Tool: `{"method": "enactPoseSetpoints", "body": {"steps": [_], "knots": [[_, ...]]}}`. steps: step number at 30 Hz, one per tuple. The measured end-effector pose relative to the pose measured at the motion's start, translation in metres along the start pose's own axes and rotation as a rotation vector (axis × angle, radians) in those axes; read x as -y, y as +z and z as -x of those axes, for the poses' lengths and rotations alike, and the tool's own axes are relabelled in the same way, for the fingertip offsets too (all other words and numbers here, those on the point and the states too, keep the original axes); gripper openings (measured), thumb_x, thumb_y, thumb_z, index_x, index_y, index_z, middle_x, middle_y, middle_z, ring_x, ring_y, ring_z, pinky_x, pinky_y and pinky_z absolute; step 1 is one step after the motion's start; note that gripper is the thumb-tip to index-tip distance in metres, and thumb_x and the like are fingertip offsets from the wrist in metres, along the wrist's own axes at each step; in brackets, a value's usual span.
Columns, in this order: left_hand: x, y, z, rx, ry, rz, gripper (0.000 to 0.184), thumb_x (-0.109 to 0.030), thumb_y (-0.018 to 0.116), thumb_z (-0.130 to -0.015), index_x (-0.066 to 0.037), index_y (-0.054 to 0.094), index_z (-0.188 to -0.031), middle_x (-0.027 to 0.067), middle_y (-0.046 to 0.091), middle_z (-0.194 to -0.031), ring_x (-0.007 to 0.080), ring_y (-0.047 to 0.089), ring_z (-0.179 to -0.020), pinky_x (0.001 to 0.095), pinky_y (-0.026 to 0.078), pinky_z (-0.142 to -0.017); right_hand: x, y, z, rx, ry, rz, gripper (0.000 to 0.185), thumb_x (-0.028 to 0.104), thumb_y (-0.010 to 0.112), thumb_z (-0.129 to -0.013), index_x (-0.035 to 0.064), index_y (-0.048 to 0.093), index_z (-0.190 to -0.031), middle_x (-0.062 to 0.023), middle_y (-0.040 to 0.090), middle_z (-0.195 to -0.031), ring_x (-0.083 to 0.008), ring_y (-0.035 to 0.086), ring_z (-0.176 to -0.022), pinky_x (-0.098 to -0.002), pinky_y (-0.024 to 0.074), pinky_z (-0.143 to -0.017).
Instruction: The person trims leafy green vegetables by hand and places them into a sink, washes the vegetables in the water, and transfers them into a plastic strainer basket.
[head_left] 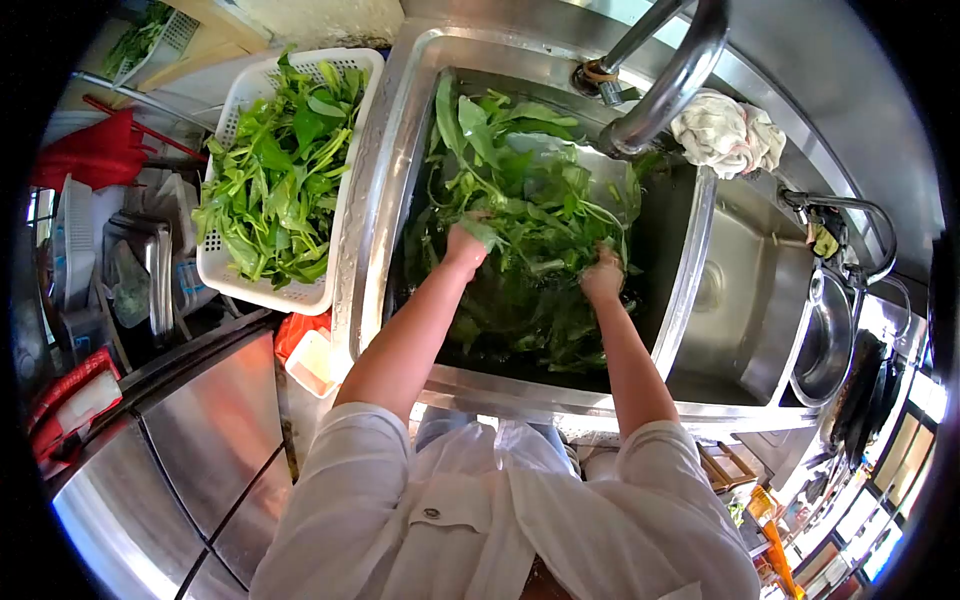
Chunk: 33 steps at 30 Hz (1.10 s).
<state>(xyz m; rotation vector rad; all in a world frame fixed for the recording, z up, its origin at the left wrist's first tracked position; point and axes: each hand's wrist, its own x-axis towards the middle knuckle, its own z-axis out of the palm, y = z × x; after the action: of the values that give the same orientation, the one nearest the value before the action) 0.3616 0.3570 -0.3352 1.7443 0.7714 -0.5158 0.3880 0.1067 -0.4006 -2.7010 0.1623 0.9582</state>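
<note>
Leafy greens (530,190) with long stems float and lie in the water of a large steel sink (395,210). My left hand (470,243) is among them on the left side, its fingers closed round stems and leaves and partly covered by a leaf. Farther right, my right hand (603,277) is also closed on greens, its fingertips hidden by leaves. More greens are under the dark water between and below my hands.
Left of the sink stands a white plastic basket (215,265) heaped with leafy greens (285,165). A steel faucet (665,95) arches over the sink's far right corner, beside a crumpled white cloth (728,135). A smaller basin (740,300) adjoins on the right.
</note>
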Motion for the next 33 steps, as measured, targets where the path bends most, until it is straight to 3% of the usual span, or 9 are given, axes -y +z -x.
{"method": "enactPoseSetpoints", "body": {"steps": [1,2,5,7,9,18,28,31,33], "knots": [[-0.001,0.002,0.005,0.062,0.073,0.332,0.031,-0.001,0.046,-0.075,-0.004,0.057,-0.105,0.0118,0.062,-0.089,0.0143,0.058,-0.071,0.0254,0.046,-0.061,0.0,-0.01,0.015,-0.084,-0.041,-0.217,0.046,0.005,0.055,-0.076,0.0016,0.042,-0.12,-0.0154,0.049,-0.114,-0.0255,0.05,-0.098,-0.034,0.0417,-0.078],[-0.01,0.007,0.014,0.023,0.232,0.324,0.037,-0.001,0.043,-0.075,-0.004,0.054,-0.11,0.0067,0.061,-0.081,0.0107,0.052,-0.06,0.0241,0.042,-0.054,0.006,-0.027,0.036,-0.16,-0.102,-0.441,0.049,0.0,0.056,-0.074,-0.0002,0.04,-0.121,-0.016,0.05,-0.114,-0.0249,0.05,-0.1,-0.0326,0.0408,-0.081],[-0.039,0.011,0.047,0.148,0.234,0.266,0.04,0.002,0.043,-0.074,-0.004,0.053,-0.112,0.0071,0.059,-0.087,0.0118,0.051,-0.066,0.0245,0.042,-0.061,0.028,-0.065,0.08,-0.234,-0.33,-0.974,0.053,-0.004,0.059,-0.07,-0.0006,0.04,-0.12,-0.0111,0.055,-0.107,-0.018,0.052,-0.096,-0.0269,0.0399,-0.081],[-0.068,0.01,0.077,0.256,0.111,0.253,0.042,0.004,0.042,-0.074,-0.004,0.051,-0.114,0.0107,0.058,-0.099,0.0134,0.054,-0.08,0.0238,0.044,-0.072,0.043,-0.084,0.098,-0.267,-0.398,-0.944,0.05,-0.003,0.058,-0.071,-0.0008,0.042,-0.119,-0.0077,0.058,-0.101,-0.0143,0.053,-0.091,-0.0253,0.0408,-0.079],[-0.064,0.022,0.081,0.281,0.281,0.526,0.039,0.002,0.049,-0.075,-0.002,0.05,-0.114,0.0099,0.058,-0.1,0.0127,0.055,-0.082,0.0221,0.045,-0.07,0.062,-0.102,0.121,-0.2,-0.472,-1.12,0.048,-0.001,0.06,-0.071,-0.0007,0.043,-0.117,-0.0063,0.057,-0.101,-0.0134,0.053,-0.091,-0.0254,0.0408,-0.079],[-0.101,-0.032,0.138,0.395,0.496,0.55,0.063,0.004,0.056,-0.065,-0.004,0.036,-0.124,0.0081,0.053,-0.104,0.0135,0.052,-0.09,0.0257,0.042,-0.079,0.124,-0.152,0.185,-0.153,-0.635,-1.259,0.044,-0.005,0.06,-0.07,0.0016,0.046,-0.111,-0.0051,0.056,-0.103,-0.0126,0.053,-0.091,-0.0252,0.0427,-0.081],[-0.135,-0.125,0.192,0.209,0.489,0.81,0.053,0.003,0.056,-0.067,-0.002,0.04,-0.117,0.0113,0.054,-0.101,0.0169,0.056,-0.085,0.0251,0.046,-0.073,0.223,-0.19,0.226,-0.448,-0.911,-0.755,0.047,-0.007,0.058,-0.064,-0.0033,0.047,-0.109,-0.0169,0.057,-0.096,-0.0253,0.055,-0.091,-0.0288,0.0407,-0.081],[-0.162,-0.186,0.211,0.144,0.555,0.763,0.05,0.002,0.058,-0.068,0.0,0.041,-0.115,0.0116,0.056,-0.098,0.0168,0.056,-0.084,0.0264,0.047,-0.073,0.279,-0.231,0.265,-0.469,-1.044,-0.677,0.046,-0.006,0.058,-0.065,-0.0007,0.048,-0.11,-0.0138,0.057,-0.099,-0.0206,0.054,-0.092,-0.0282,0.0406,-0.082],[-0.185,-0.233,0.236,0.123,0.593,0.77,0.046,0.001,0.058,-0.07,-0.003,0.043,-0.114,0.0112,0.057,-0.097,0.0181,0.057,-0.084,0.029,0.048,-0.073,0.317,-0.252,0.282,-0.402,-1.075,-0.723,0.036,0.001,0.056,-0.072,0.0021,0.05,-0.108,-0.0013,0.057,-0.092,-0.0089,0.051,-0.085,-0.0219,0.0402,-0.075]]}}
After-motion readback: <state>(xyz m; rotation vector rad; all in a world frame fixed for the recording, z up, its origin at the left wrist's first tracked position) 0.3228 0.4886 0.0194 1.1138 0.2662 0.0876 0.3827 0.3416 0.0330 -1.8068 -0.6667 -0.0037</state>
